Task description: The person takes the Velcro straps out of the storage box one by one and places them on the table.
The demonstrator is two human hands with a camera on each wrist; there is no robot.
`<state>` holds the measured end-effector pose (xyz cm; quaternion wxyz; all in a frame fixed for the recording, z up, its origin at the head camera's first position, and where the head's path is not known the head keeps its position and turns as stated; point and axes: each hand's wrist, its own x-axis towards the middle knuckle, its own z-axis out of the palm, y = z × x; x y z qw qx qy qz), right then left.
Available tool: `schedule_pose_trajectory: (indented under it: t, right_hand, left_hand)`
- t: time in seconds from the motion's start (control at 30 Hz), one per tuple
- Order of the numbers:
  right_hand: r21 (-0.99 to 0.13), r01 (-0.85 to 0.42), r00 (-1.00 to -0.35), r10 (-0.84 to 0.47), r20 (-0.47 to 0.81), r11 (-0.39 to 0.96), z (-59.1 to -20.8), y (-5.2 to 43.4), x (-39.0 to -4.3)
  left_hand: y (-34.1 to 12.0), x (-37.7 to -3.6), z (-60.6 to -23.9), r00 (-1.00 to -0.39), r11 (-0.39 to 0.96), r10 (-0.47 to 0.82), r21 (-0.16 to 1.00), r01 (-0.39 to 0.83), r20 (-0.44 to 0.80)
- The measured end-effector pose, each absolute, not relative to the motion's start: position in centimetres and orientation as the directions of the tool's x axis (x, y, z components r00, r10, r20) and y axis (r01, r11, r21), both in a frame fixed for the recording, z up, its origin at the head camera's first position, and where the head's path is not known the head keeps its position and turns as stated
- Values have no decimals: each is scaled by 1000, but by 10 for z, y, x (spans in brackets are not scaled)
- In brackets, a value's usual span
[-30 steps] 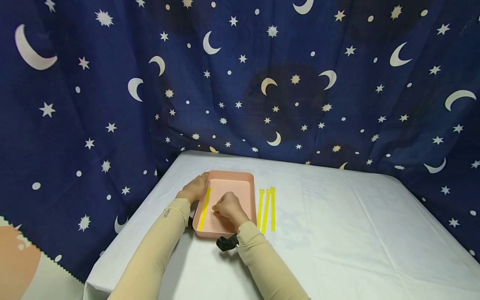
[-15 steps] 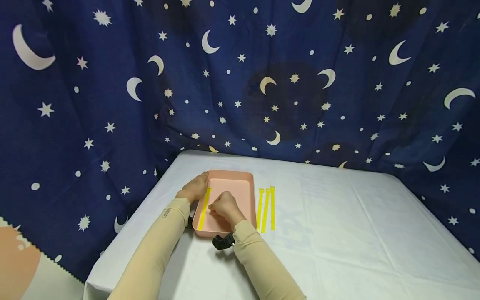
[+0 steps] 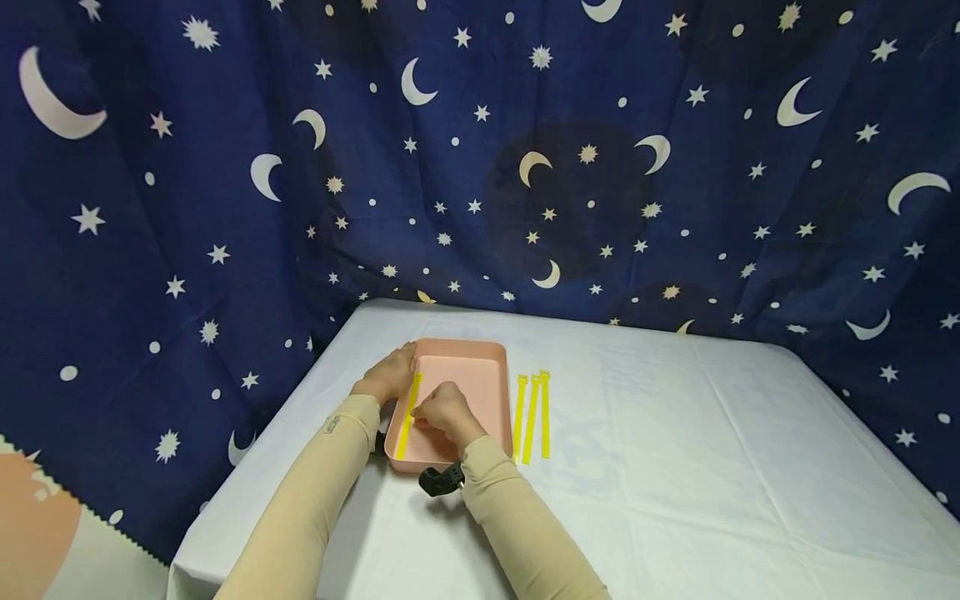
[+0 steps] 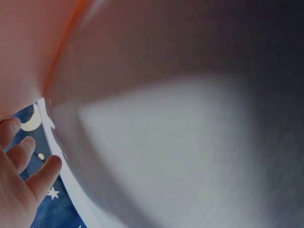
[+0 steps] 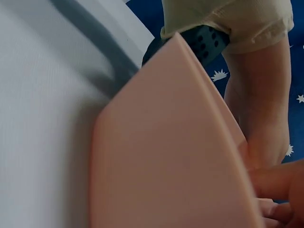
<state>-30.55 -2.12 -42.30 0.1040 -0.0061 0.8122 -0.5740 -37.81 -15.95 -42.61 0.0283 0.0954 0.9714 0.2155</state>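
I see the white-clothed surface (image 3: 637, 467) carrying a pink rectangular tray (image 3: 480, 367) near its left edge. My left hand (image 3: 390, 375) curls over the tray's left rim, holding it. My right hand (image 3: 442, 410) sits inside the tray, fingers pinching a yellow strap (image 3: 408, 417) (lying lengthwise). Three more yellow straps (image 3: 532, 412) lie just right of the tray.
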Motion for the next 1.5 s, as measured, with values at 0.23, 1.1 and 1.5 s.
schedule_pose_trajectory:
  t: [0.23, 1.1, 1.5]
  right_hand:
    - [-942, 113, -975, -146, -166, 317, -425, -28, -306]
    - [-958, 92, -978, -158, -139, 273, -433, -39, -304]
    - [-941, 96, -985, -106, -137, 323, -436, -41, -304]
  left_hand:
    - [-159, -379, -426, -981, 889, 193, 425, 168, -17]
    - [-161, -378, -427, -977, 879, 215, 435, 197, 7]
    - [-161, -378, -427, -978, 877, 210, 440, 192, 6]
